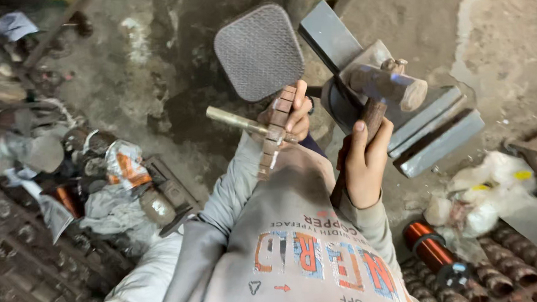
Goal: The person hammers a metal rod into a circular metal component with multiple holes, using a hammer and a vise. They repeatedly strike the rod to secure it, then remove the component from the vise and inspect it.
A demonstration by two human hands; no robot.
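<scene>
Dim, flat light is seen; floor (pixel 159 83) darkest toward 11 o'clock, brighter at 2 o'clock, edges softly blurred.

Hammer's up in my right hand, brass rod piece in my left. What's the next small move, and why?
Probably move the left hand rightward to rest the brass rod with its ribbed brown strip on the grey steel block. The piece hangs unsupported left of the block, while the right hand holds the wooden-handled hammer raised over it.
</scene>
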